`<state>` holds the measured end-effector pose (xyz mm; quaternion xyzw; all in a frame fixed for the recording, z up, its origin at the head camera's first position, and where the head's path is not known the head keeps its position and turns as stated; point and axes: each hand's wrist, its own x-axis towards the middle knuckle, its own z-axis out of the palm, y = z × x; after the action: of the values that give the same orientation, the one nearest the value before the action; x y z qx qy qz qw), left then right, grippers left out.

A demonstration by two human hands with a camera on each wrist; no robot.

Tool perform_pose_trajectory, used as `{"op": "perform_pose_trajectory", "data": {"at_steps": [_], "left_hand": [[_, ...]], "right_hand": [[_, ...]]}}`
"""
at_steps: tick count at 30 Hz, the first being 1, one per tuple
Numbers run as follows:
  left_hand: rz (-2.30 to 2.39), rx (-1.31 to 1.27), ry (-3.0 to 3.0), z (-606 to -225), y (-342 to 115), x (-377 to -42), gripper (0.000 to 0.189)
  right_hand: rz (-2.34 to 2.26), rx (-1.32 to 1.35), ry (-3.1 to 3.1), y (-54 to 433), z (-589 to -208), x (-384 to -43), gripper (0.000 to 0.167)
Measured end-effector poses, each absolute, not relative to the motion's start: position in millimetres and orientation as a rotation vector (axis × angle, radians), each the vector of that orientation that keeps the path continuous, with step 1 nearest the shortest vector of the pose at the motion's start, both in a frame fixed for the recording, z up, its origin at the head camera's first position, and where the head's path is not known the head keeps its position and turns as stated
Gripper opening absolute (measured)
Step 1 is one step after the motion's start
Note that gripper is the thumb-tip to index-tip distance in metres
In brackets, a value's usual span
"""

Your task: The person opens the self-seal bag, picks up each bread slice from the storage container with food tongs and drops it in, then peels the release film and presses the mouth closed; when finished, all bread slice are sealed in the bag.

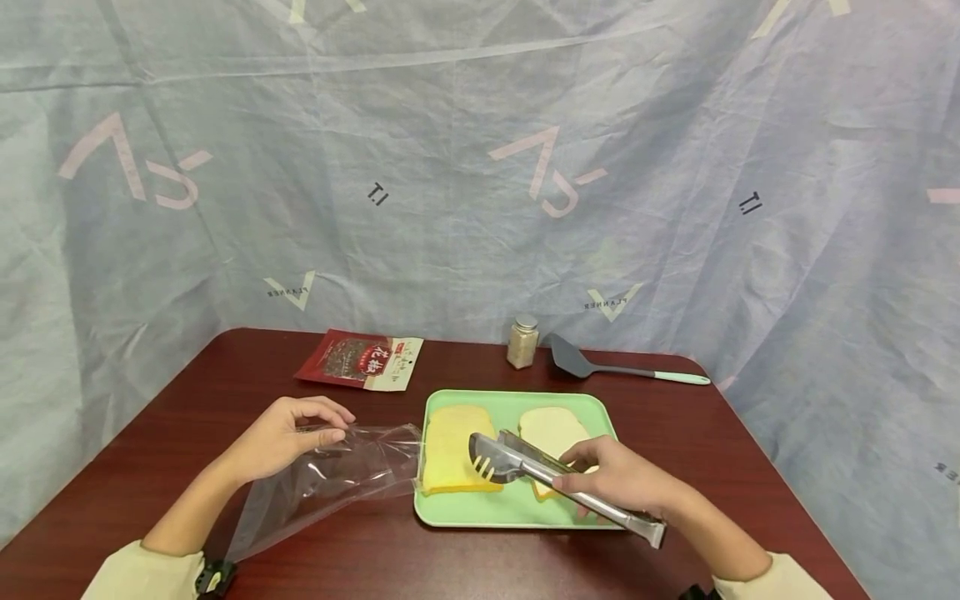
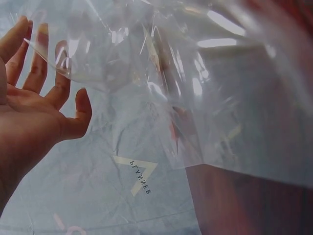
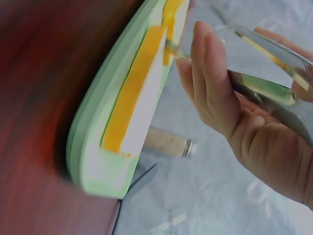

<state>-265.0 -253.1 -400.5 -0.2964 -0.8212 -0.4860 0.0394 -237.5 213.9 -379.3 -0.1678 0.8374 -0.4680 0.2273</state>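
My left hand (image 1: 285, 437) pinches the upper edge of a clear plastic bag (image 1: 330, 477), which hangs slanting over the table beside the tray. In the left wrist view the see-through bag (image 2: 234, 98) spreads across much of the picture. My right hand (image 1: 626, 479) holds metal tongs (image 1: 600, 506) over the green tray (image 1: 517, 520). The tongs' slotted head lies across the right edge of the left bread slice (image 1: 453, 442) in the head view. A second bread slice (image 1: 551, 423) lies on the tray's right side, partly hidden by hand and tongs.
A red spice packet (image 1: 363, 360) lies at the back left of the dark table (image 1: 337, 554). Behind the tray stand a small glass jar (image 1: 522, 343) and a grey spatula (image 1: 573, 358) with a pale handle. A printed cloth (image 1: 450, 233) hangs around the table.
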Motion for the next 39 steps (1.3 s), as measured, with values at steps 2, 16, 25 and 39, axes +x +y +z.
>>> {"op": "perform_pose_trajectory", "data": {"at_steps": [2,16,25,39], "left_hand": [[-1.496,-0.903,-2.521,-401.3,-253.3,-265.4,0.006],[-1.494,-0.868,-2.554,-401.2,-254.1,-265.9,0.006],[-1.497,-0.881,-2.54,-404.1,-253.8,-268.4,0.01],[-1.501,-0.878,-2.539,-403.5,-253.2,-267.7,0.008]], "right_hand": [[-1.275,-0.468,2.304,219.9,-379.0,-243.4,0.05],[-1.215,-0.658,2.469,226.6,-394.5,-261.3,0.044],[-1.161,-0.632,2.444,234.0,-385.1,-265.7,0.039],[-1.181,-0.348,2.138,238.6,-359.8,-276.8,0.038]]}}
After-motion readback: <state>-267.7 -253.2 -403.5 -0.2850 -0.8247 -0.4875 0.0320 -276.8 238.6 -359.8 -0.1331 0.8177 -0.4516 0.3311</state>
